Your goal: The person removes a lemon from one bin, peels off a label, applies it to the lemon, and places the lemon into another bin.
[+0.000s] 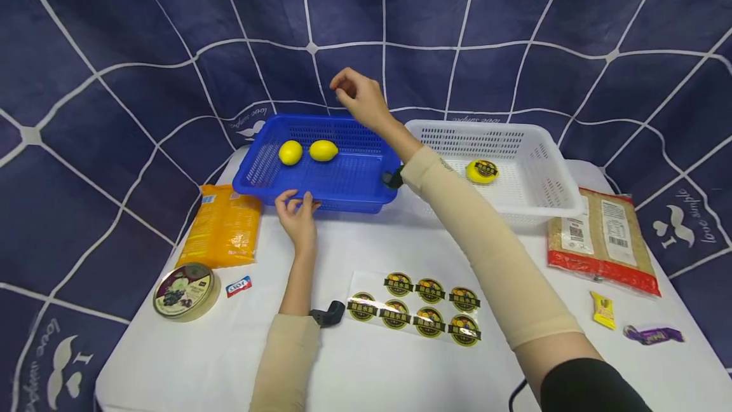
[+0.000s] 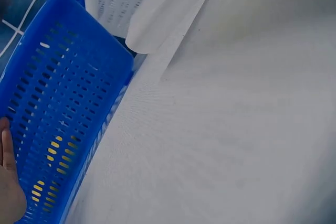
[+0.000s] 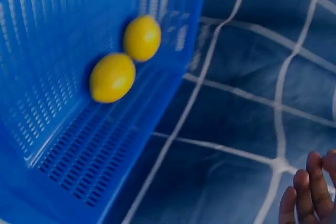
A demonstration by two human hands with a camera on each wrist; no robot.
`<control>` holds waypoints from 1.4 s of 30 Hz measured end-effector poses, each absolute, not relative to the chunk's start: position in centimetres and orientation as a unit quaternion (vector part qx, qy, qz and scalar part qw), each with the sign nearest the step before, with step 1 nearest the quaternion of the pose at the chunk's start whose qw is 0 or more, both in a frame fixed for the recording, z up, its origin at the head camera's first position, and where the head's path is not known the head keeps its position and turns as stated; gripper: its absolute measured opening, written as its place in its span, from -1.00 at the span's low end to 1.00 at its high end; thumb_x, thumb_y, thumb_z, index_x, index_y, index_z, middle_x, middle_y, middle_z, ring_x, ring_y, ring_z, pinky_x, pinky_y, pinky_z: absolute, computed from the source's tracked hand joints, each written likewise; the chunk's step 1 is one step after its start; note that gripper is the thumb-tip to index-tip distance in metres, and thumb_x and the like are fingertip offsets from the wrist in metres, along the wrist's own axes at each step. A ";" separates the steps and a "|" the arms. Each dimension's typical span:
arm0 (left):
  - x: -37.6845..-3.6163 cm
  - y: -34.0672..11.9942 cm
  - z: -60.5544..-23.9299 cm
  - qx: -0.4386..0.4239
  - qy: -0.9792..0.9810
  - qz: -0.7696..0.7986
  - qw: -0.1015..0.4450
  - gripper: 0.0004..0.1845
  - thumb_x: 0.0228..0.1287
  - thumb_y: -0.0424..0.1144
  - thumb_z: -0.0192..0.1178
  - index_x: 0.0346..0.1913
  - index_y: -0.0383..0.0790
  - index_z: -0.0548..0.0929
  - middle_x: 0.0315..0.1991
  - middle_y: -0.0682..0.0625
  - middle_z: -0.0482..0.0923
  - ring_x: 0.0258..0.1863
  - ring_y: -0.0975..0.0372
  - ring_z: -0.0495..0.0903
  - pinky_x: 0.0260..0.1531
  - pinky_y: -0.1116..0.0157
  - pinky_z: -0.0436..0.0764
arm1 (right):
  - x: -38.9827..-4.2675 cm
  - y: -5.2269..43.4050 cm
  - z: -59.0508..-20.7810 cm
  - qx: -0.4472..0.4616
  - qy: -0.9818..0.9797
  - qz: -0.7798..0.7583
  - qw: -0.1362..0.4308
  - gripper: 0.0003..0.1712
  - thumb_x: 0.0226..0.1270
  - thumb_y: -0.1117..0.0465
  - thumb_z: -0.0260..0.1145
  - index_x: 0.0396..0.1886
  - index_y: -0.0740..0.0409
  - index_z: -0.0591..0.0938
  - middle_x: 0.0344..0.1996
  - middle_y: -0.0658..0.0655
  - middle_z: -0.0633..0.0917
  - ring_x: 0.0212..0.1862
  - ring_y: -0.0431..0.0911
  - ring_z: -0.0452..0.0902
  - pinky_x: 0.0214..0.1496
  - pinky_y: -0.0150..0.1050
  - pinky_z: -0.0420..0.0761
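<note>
In the head view a blue basket [image 1: 349, 173] holds two yellow lemons [image 1: 323, 151] side by side toward its left end. My left hand [image 1: 298, 224] is at the basket's front rim, its fingertips touching the blue plastic; in the left wrist view its fingers [image 2: 7, 148] lie along the outer wall. Raised above the basket's back edge, my right hand [image 1: 365, 100] has loosely bent fingers and nothing in them. The right wrist view catches its fingertips [image 3: 317, 187] apart from the basket and the lemons [image 3: 113, 78].
A white basket [image 1: 540, 173] with one stickered lemon [image 1: 482, 171] stands right of the blue one. A sticker sheet [image 1: 372, 320] lies in front. An orange packet [image 1: 225, 227], round tin [image 1: 187, 291], red-topped bag [image 1: 603, 240] and wrapped sweets [image 1: 603, 310] sit at the sides.
</note>
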State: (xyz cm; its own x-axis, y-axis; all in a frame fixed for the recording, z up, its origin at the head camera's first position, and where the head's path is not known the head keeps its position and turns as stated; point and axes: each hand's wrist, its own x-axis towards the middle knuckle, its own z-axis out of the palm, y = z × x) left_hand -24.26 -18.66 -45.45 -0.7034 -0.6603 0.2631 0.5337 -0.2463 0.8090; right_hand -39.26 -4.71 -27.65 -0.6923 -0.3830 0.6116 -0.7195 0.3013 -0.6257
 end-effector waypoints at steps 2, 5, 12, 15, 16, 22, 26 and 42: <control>-24.4 -18.3 -45.8 0.060 -0.483 -0.785 0.382 -0.73 0.17 -0.50 0.19 -0.15 -0.25 0.35 -0.50 -0.12 0.33 -0.54 0.08 0.58 -0.45 0.22 0.67 | -40.6 -5.4 -28.2 0.337 -0.821 0.426 0.176 -0.83 0.29 0.29 0.13 -0.16 0.09 0.59 -0.41 -0.01 0.59 -0.37 -0.19 0.42 -0.33 -0.39 0.42; -24.4 -17.8 -46.1 0.058 -0.485 -0.786 0.379 -0.72 0.16 -0.50 0.19 -0.15 -0.24 0.35 -0.49 -0.12 0.34 -0.55 0.10 0.58 -0.43 0.20 0.68 | -41.9 -5.9 -29.8 0.315 -0.862 0.360 0.165 -0.78 0.32 0.23 0.10 -0.08 0.01 0.57 -0.33 -0.02 0.58 -0.26 -0.16 0.39 -0.27 -0.34 0.43; -24.1 -17.3 -46.6 0.057 -0.477 -0.790 0.380 -0.72 0.16 -0.48 0.22 -0.15 -0.25 0.36 -0.50 -0.12 0.35 -0.57 0.16 0.58 -0.44 0.26 0.68 | -43.3 -7.3 -34.3 0.336 -0.874 0.338 0.097 -0.64 0.32 0.13 0.20 0.10 0.00 0.51 -0.07 0.01 0.60 0.03 -0.13 0.44 0.11 -0.30 0.41; -23.9 -17.3 -46.7 0.057 -0.479 -0.789 0.380 -0.72 0.15 -0.46 0.23 -0.15 -0.28 0.36 -0.49 -0.13 0.36 -0.57 0.17 0.58 -0.43 0.27 0.68 | -43.7 -7.9 -35.6 0.350 -0.866 0.352 0.053 -0.56 0.29 0.10 0.25 0.16 0.01 0.47 0.04 0.03 0.57 0.12 -0.11 0.41 0.21 -0.28 0.36; -23.8 -17.3 -46.7 0.057 -0.480 -0.788 0.381 -0.72 0.15 -0.45 0.23 -0.14 -0.31 0.37 -0.48 -0.13 0.36 -0.57 0.17 0.58 -0.42 0.27 0.68 | -43.8 -8.1 -36.0 0.353 -0.864 0.356 0.041 -0.53 0.28 0.09 0.26 0.18 0.01 0.46 0.07 0.03 0.56 0.14 -0.11 0.40 0.23 -0.27 0.34; -23.1 -17.0 -46.9 0.064 -0.494 -0.778 0.383 -0.70 0.15 -0.42 0.25 -0.10 -0.42 0.43 -0.49 -0.11 0.41 -0.57 0.20 0.55 -0.37 0.27 0.68 | -44.4 -8.6 -38.6 0.352 -0.867 0.350 -0.044 -0.38 0.26 0.04 0.27 0.30 -0.01 0.35 0.21 0.04 0.45 0.25 -0.12 0.29 0.32 -0.22 0.25; -22.7 -16.7 -47.1 0.066 -0.502 -0.773 0.383 -0.71 0.15 -0.44 0.24 -0.08 -0.44 0.45 -0.50 -0.08 0.44 -0.57 0.20 0.56 -0.37 0.27 0.68 | -44.4 -8.6 -40.2 0.354 -0.874 0.324 -0.083 -0.33 0.27 0.05 0.26 0.35 -0.01 0.29 0.27 0.06 0.38 0.30 -0.06 0.22 0.35 -0.17 0.20; -22.2 -14.4 -45.0 0.057 -0.510 -0.781 0.356 -0.73 0.17 -0.48 0.21 -0.11 -0.51 0.42 -0.48 -0.25 0.38 -0.56 0.19 0.55 -0.37 0.27 0.68 | -45.4 -6.7 -41.9 0.408 -0.873 0.199 -0.176 -0.27 0.20 0.10 0.33 0.36 -0.04 0.28 0.29 0.16 0.32 0.27 0.04 0.20 0.33 -0.07 0.19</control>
